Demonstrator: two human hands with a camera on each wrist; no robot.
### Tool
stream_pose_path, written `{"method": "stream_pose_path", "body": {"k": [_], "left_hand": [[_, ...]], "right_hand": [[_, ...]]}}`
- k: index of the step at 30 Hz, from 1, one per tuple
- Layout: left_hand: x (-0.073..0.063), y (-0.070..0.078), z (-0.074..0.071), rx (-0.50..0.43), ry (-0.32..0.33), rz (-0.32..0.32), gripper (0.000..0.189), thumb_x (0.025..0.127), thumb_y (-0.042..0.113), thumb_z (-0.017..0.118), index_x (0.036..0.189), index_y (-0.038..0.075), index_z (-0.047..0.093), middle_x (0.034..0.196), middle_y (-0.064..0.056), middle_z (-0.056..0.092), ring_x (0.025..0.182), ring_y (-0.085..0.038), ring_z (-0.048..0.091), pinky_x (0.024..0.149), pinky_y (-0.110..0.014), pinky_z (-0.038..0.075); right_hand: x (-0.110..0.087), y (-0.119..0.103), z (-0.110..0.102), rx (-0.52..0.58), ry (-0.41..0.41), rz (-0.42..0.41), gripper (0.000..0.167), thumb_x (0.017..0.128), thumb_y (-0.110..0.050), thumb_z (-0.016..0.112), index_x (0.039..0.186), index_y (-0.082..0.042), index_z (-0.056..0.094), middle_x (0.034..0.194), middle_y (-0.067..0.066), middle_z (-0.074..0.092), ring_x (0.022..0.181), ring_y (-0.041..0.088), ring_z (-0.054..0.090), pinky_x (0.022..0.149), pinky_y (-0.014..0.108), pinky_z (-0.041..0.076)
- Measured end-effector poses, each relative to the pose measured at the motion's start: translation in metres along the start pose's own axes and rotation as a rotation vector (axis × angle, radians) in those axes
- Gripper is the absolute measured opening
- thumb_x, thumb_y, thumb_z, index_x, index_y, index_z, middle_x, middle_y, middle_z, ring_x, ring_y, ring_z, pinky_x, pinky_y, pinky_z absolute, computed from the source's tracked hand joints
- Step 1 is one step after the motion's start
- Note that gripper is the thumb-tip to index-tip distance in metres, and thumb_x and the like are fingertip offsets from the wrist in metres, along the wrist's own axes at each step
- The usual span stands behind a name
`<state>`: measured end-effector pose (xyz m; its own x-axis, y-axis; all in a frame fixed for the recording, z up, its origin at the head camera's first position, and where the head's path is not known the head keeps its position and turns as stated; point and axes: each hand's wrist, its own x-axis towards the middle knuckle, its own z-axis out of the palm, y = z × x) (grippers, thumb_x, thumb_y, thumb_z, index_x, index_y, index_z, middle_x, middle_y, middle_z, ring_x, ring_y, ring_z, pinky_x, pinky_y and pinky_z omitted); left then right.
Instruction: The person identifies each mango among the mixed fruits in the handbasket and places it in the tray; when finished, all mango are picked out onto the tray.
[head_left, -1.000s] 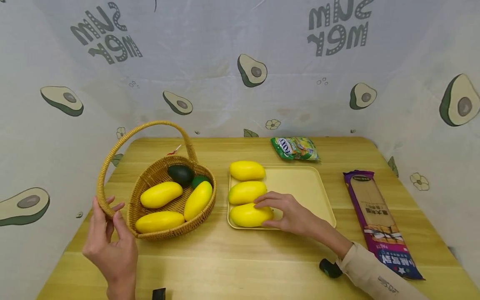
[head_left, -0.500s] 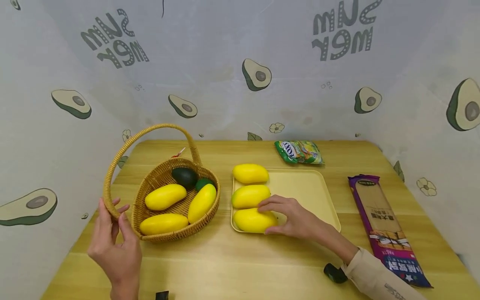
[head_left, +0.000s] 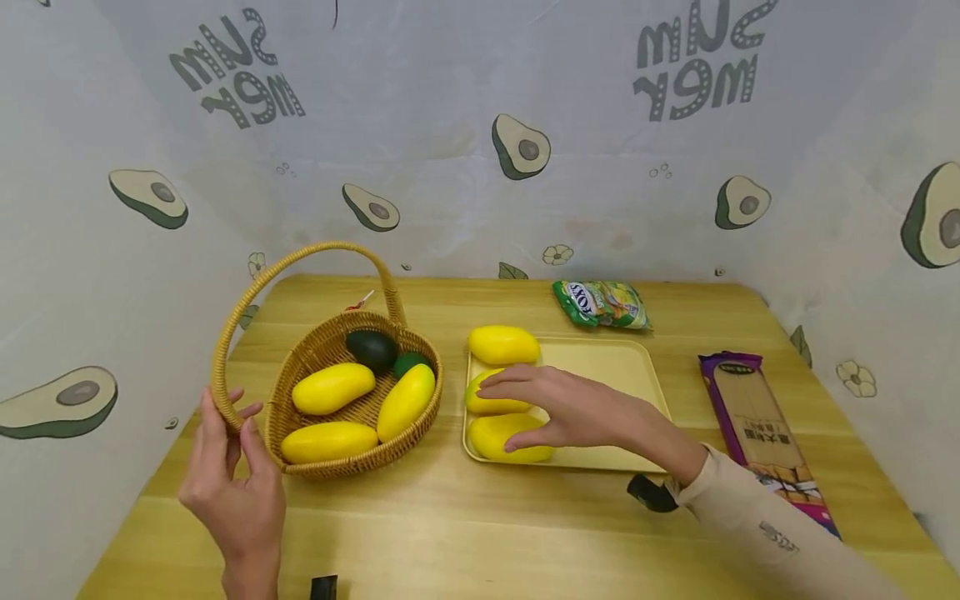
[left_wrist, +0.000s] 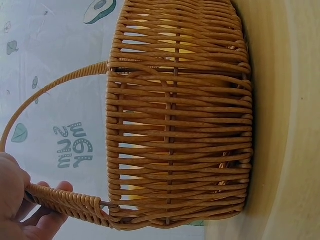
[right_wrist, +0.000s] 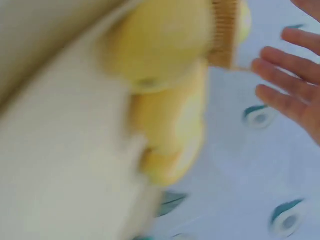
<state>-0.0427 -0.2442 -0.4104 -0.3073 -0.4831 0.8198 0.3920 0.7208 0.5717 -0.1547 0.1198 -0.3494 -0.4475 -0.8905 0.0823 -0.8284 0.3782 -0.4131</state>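
Our left hand [head_left: 236, 496] grips the basket handle [head_left: 330, 246]; our right hand [head_left: 566, 407], held wide, hovers over two mangoes [head_left: 491, 437] on the tray [head_left: 603, 367].

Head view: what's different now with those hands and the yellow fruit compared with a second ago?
The right hand has come off the nearest yellow fruit on the tray and lifted away. The left hand still holds the basket handle; the fruit stayed put.
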Motion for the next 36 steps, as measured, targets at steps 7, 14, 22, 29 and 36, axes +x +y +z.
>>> {"method": "stream_pose_path", "body": {"k": [7, 14, 22, 29, 36], "left_hand": [[0.000, -0.002, 0.000, 0.003, -0.001, 0.009, 0.060, 0.093, -0.026, 0.062, 0.149, -0.005, 0.060, 0.122, -0.033, 0.073, 0.103, 0.007, 0.070, 0.092, -0.006, 0.054], [-0.001, -0.005, 0.001, -0.002, -0.026, 0.014, 0.062, 0.094, -0.025, 0.062, 0.152, -0.003, 0.058, 0.125, -0.031, 0.073, 0.105, 0.005, 0.070, 0.094, -0.008, 0.055], [0.000, -0.005, -0.002, 0.022, -0.036, 0.006, 0.062, 0.096, -0.023, 0.062, 0.153, -0.001, 0.057, 0.126, -0.030, 0.073, 0.106, 0.007, 0.069, 0.094, -0.007, 0.054], [0.000, -0.005, -0.002, 0.016, -0.042, 0.010, 0.063, 0.094, -0.026, 0.061, 0.153, -0.003, 0.057, 0.126, -0.031, 0.072, 0.107, 0.006, 0.069, 0.094, -0.007, 0.054], [0.001, -0.002, 0.000, 0.000, -0.029, 0.016, 0.061, 0.093, -0.028, 0.061, 0.150, -0.008, 0.058, 0.123, -0.034, 0.072, 0.105, 0.008, 0.069, 0.093, -0.007, 0.054]], "right_hand": [[0.067, -0.029, -0.028, -0.038, -0.190, -0.135, 0.052, 0.105, -0.035, 0.073, 0.147, -0.005, 0.065, 0.148, 0.008, 0.066, 0.140, 0.026, 0.059, 0.119, 0.041, 0.051], [0.117, -0.020, -0.010, -0.087, -0.298, -0.140, 0.036, 0.109, -0.021, 0.068, 0.138, 0.000, 0.071, 0.138, 0.012, 0.072, 0.126, 0.027, 0.067, 0.111, 0.033, 0.056], [0.150, -0.018, -0.014, -0.023, -0.460, -0.084, 0.041, 0.111, -0.016, 0.062, 0.148, 0.002, 0.062, 0.129, 0.017, 0.074, 0.087, 0.018, 0.067, 0.093, 0.026, 0.059], [0.187, -0.027, -0.025, -0.028, -0.417, -0.148, 0.047, 0.109, -0.019, 0.067, 0.151, 0.000, 0.060, 0.147, 0.016, 0.065, 0.123, 0.029, 0.067, 0.110, 0.035, 0.055], [0.230, -0.031, -0.023, 0.069, -0.436, -0.157, 0.053, 0.105, -0.016, 0.074, 0.151, 0.002, 0.059, 0.153, 0.019, 0.061, 0.136, 0.030, 0.064, 0.114, 0.027, 0.052]]}}
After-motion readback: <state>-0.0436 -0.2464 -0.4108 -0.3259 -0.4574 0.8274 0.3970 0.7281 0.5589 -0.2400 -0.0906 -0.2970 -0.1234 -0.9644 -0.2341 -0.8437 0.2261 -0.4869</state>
